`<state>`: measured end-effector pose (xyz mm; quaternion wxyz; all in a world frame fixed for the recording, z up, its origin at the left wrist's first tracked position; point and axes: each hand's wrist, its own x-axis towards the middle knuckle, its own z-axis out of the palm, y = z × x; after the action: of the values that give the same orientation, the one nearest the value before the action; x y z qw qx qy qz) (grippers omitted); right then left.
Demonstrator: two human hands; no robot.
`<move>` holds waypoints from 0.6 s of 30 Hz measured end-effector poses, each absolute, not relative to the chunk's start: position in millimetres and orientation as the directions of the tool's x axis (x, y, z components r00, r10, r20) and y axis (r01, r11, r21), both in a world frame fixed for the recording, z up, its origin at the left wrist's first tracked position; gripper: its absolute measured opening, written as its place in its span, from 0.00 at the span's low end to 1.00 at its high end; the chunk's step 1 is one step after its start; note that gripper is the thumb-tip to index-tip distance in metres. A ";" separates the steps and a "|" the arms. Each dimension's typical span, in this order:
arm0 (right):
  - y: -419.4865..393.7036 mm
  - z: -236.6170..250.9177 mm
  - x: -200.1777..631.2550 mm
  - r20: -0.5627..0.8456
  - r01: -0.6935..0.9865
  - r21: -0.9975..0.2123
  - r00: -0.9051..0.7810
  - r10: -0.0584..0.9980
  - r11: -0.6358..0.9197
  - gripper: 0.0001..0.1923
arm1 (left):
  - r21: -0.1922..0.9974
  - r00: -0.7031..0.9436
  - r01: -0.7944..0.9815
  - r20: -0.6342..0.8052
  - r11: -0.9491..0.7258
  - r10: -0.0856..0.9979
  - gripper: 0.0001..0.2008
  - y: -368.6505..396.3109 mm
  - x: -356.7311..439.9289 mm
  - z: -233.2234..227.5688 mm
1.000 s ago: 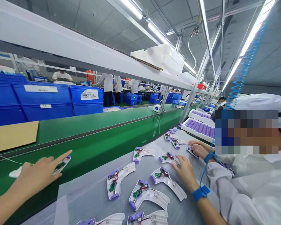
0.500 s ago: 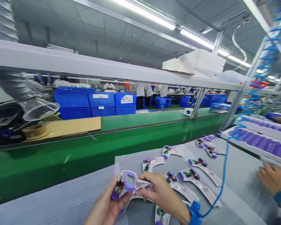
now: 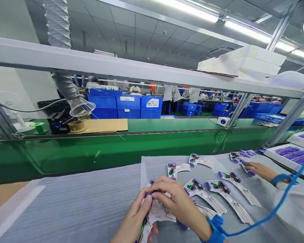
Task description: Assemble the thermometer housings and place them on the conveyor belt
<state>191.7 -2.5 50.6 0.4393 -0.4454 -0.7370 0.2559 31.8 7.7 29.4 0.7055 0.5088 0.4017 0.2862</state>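
Both my hands hold one white and purple open device shell [image 3: 159,212] with wires and a small green board, low in the middle of the view. My left hand [image 3: 135,219] grips its lower end from below. My right hand [image 3: 176,202], with a blue wrist strap [image 3: 214,225], closes over its top. Several more open shells [image 3: 205,190] lie in rows on the grey foam sheet [image 3: 78,202] just beyond my hands.
A co-worker's hand [image 3: 258,168] with a blue strap touches a shell at the right. A green conveyor belt [image 3: 103,152] runs across behind the sheet. Cardboard [image 3: 108,125], a tape roll [image 3: 76,126], a fume hose [image 3: 79,106], blue crates [image 3: 126,106] and trays of purple parts [image 3: 294,154] stand beyond.
My view has swung left and down. The shell in my hands has been turned, so its display face no longer shows, and my right hand now covers its top.
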 end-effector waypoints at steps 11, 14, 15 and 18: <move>-22.7 39.2 189.7 0.515 0.438 -0.682 -0.280 0.810 0.585 0.15 | 0.977 0.319 0.168 0.071 -0.130 0.945 0.13 -0.4 14.0 24.1; -21.8 39.6 187.6 0.550 0.490 -0.591 -0.336 0.765 0.640 0.14 | 0.968 0.320 0.208 0.069 -0.141 0.945 0.12 -4.1 10.9 21.7; -21.7 39.5 187.5 0.570 0.505 -0.560 -0.341 0.748 0.657 0.13 | 0.968 0.326 0.210 0.061 -0.135 0.943 0.12 -5.0 10.4 20.9; -22.4 37.2 188.8 0.619 0.536 -0.487 -0.346 0.705 0.690 0.12 | 0.972 0.366 0.209 0.028 -0.111 0.930 0.13 -6.1 9.8 19.3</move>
<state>188.8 -22.4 37.2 0.4266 -0.3810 -0.8143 0.0991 9.8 -6.1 19.3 0.5050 0.6541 0.4353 0.3572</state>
